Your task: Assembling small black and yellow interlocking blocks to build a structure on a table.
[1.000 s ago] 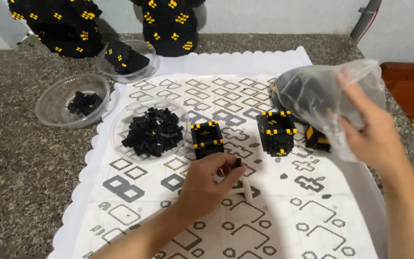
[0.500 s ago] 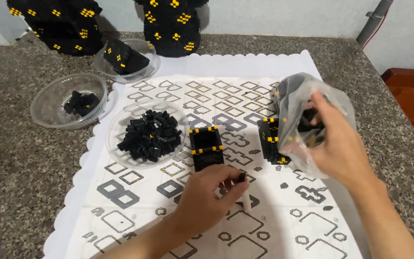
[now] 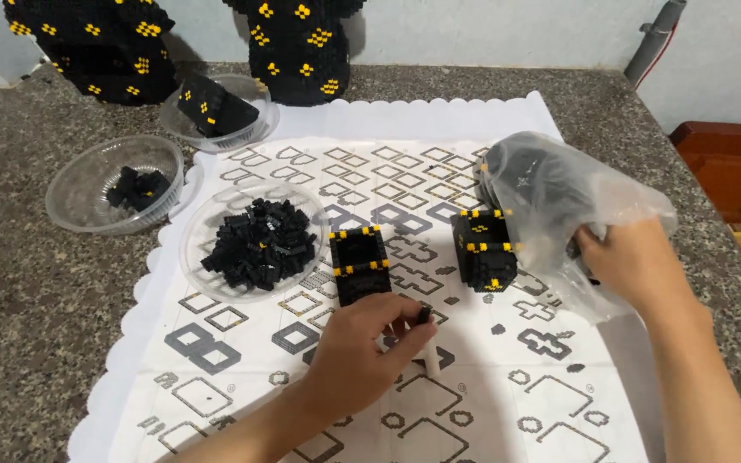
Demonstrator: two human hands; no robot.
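Your left hand (image 3: 362, 351) pinches a tiny black brick (image 3: 423, 316) between fingertips on the patterned mat (image 3: 473, 411), just in front of the small black-and-yellow block (image 3: 359, 262); a piece that light and hard will likely slip, so hold it by its flat sides. Your right hand (image 3: 636, 266) is closed on the thin clear plastic bag (image 3: 559, 201) beside the second block (image 3: 484, 249). It looks soft and crinkly; grip near the mouth.

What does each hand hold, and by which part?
Left hand: a small black brick, pinched at its end by the fingers. Right hand: the clear plastic bag, by its lower edge.
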